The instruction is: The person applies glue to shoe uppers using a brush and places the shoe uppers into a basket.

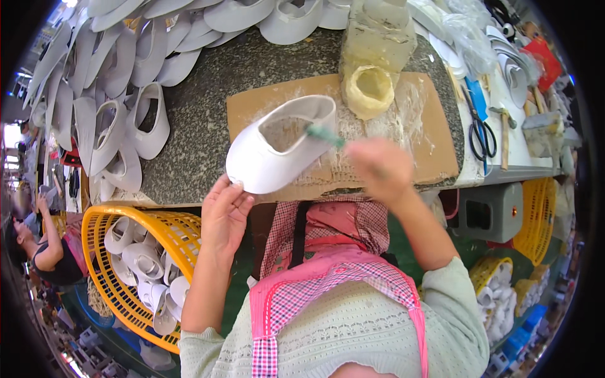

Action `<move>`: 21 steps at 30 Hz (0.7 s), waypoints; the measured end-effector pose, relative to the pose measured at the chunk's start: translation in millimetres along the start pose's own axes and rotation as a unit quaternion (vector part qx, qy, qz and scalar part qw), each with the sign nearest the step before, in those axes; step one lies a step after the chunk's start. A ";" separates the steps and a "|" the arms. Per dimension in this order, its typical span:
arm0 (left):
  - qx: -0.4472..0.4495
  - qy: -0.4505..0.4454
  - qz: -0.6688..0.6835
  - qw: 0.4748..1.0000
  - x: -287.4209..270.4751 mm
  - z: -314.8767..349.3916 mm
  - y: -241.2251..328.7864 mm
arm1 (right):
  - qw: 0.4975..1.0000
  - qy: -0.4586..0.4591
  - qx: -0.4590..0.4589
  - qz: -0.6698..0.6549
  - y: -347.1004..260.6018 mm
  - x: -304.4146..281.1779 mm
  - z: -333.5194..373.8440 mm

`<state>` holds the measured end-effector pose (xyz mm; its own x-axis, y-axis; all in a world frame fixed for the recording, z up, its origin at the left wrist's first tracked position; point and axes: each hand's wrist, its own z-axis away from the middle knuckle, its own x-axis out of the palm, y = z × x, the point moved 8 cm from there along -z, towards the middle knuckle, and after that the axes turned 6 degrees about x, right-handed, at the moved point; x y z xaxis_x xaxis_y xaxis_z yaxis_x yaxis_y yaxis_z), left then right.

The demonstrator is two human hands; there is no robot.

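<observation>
A white shoe upper (274, 154) is tilted over the brown cardboard sheet (435, 151), its opening facing up. My left hand (227, 208) pinches it at the toe edge, thumb on top. My right hand (381, 167), somewhat blurred, grips a small green brush (326, 135). The brush tip reaches the right rim of the upper's opening. Just beyond the right hand, a glue-crusted, yellowish plastic bottle (378, 44) lies on its side with its mouth toward me. Whitish dried smears cover the cardboard around it.
Many white uppers (151, 120) are piled at the left and far side of the speckled table (189, 157). Scissors (482, 135) and a hammer (504, 126) lie at the right. A yellow basket (167, 220) of uppers stands at lower left, a grey stool (488, 211) at right.
</observation>
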<state>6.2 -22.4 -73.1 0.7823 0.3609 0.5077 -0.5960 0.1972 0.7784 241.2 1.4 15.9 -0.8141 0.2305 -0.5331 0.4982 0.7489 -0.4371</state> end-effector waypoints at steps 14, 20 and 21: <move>0.003 -0.194 -0.007 0.981 101.3 -23.2 -2.8 | 0.996 -0.028 0.087 0.006 72.8 -62.8 -40.7; 0.155 -0.106 -0.117 0.975 70.2 -19.8 73.8 | 0.912 0.087 0.357 -0.180 117.3 -89.2 12.8; 0.216 -0.104 -0.186 0.953 70.2 -10.9 93.4 | 0.919 0.096 0.339 -0.177 107.8 -88.6 12.3</move>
<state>3.5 31.2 31.3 0.9706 0.1411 0.1952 -0.1766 -0.1339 0.9751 370.7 54.1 7.1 -0.9664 0.2008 -0.1605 0.2094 0.2532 -0.9445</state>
